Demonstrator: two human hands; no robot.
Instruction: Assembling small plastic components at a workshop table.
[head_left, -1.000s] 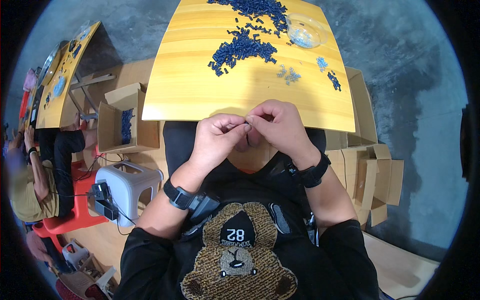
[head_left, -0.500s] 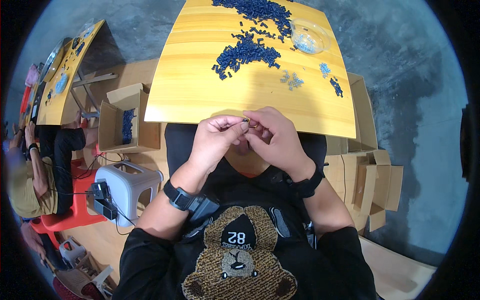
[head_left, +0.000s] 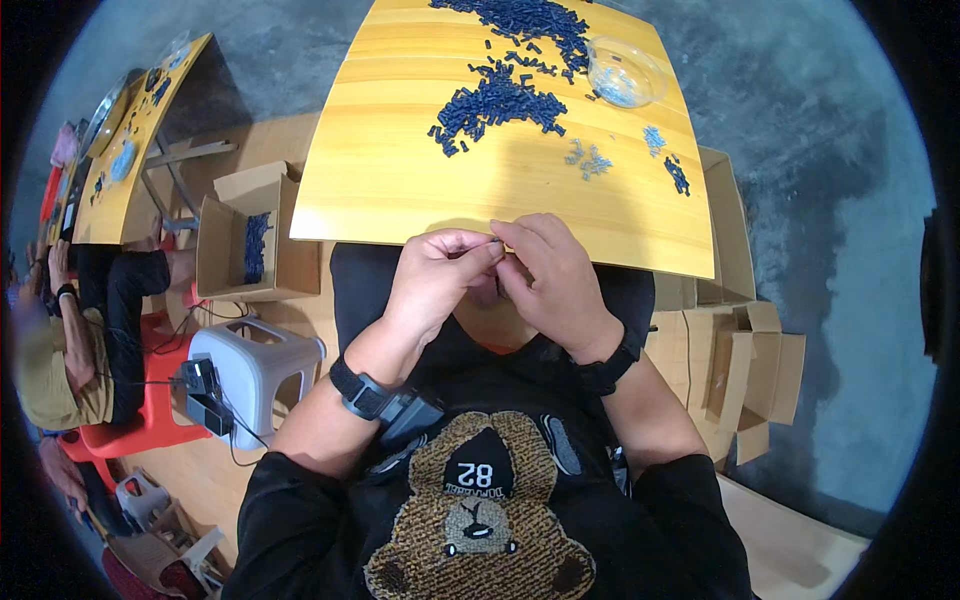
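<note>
The small dark piece (head_left: 496,240) was located at the meeting fingertips of both hands, just off the near edge of the yellow wooden table (head_left: 390,195), above the person's lap. Its long axis could not be determined, nor which way it pointed, as the fingers covered most of it. The left hand (head_left: 432,280) had thumb and index finger pinched on the piece; the right hand (head_left: 558,285) had its fingers stretched toward the same spot, its thumb lower, and whether it gripped anything could not be told. Compared with half a second earlier, the right fingers had straightened from a more curled pose, while the left pinch was nearly the same. The visible portion of the piece appeared near-black and tiny; finer detail was unreadable. On the table, the dark blue pile (head_left: 500,105) and the clear bowl (head_left: 645,60) showed no evident rearrangement.
</note>
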